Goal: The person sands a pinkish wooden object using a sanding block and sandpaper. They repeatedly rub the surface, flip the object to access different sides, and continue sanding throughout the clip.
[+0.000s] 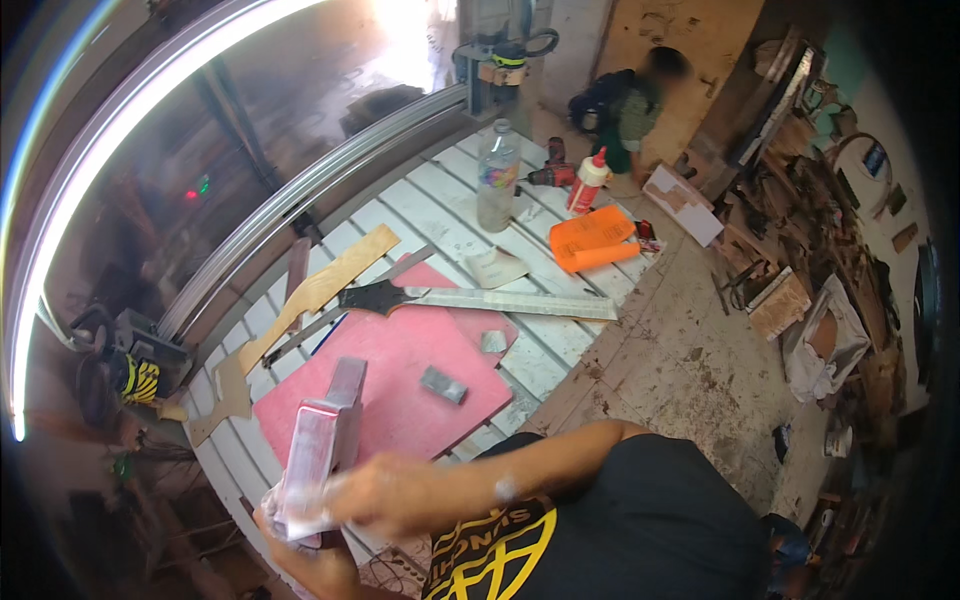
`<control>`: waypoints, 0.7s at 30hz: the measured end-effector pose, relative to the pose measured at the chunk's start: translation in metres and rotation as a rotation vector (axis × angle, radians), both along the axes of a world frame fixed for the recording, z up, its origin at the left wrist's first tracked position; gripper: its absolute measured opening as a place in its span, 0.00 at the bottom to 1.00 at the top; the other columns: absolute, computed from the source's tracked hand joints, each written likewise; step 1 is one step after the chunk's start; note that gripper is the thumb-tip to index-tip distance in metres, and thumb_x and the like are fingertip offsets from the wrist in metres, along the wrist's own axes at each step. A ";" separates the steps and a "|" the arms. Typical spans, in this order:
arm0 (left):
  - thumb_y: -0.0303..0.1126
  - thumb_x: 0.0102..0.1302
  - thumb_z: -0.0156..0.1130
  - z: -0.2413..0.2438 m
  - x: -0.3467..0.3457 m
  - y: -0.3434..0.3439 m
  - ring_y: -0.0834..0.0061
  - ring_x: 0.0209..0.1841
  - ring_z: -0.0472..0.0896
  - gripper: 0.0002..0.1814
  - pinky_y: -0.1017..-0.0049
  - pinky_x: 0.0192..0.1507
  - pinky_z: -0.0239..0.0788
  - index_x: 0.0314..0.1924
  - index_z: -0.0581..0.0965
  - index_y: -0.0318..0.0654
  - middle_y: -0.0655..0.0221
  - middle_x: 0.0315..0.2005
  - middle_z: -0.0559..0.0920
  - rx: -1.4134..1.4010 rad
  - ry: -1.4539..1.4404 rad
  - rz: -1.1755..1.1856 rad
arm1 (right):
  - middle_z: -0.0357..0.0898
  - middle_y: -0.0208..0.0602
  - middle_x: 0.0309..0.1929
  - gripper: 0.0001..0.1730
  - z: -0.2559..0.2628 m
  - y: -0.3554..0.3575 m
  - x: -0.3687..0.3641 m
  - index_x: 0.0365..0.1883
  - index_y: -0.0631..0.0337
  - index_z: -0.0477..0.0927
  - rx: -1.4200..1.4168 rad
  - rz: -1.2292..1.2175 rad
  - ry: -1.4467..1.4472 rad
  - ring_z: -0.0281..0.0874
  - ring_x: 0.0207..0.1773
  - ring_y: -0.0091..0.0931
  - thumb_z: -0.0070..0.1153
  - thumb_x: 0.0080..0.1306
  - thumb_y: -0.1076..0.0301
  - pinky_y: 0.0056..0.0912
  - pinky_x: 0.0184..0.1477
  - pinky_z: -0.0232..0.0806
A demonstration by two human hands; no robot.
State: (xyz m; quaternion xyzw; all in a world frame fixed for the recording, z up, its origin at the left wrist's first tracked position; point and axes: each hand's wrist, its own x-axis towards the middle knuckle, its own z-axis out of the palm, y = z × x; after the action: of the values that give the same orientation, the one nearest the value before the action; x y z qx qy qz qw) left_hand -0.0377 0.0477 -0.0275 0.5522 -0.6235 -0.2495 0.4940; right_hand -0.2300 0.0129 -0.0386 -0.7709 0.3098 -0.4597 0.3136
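Note:
My left hand [311, 559] grips the lower end of a dusty reddish block [311, 442] with a narrower stepped end, tilted above the slatted table. Motion blurs my right hand [375, 491], which is closed on a small pale piece, possibly sandpaper, against the block's face. Beyond the block lies a pink board [397, 360] carrying a grey sanding block [444, 384] and a small grey square [493, 341]. A guitar neck [510, 302] with a dark headstock [371, 296] lies across the board's far part.
Plywood templates [322, 285] line the table's left side. Farther off stand a plastic bottle [499, 176], a glue bottle [589, 182], a red cordless drill [555, 171] and orange abrasive sheet [592, 240]. A metal gantry rail [322, 191] borders the table. Another person [634, 112] is near the door; scrap wood [840, 217] lies right.

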 end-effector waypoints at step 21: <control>0.68 0.42 0.86 0.002 0.067 -0.036 0.61 0.41 0.89 0.47 0.65 0.46 0.81 0.45 0.80 0.33 0.58 0.40 0.88 -0.349 -0.202 0.141 | 0.75 0.59 0.73 0.30 0.008 -0.038 -0.022 0.73 0.68 0.74 0.370 0.090 -0.035 0.75 0.74 0.48 0.51 0.71 0.74 0.42 0.76 0.64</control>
State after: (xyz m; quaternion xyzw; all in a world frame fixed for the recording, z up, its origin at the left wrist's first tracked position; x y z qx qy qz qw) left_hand 0.0291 0.0117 -0.0260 0.5228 -0.6634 -0.0457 0.5333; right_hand -0.2517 -0.0251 -0.0309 -0.7050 0.3489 -0.3937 0.4756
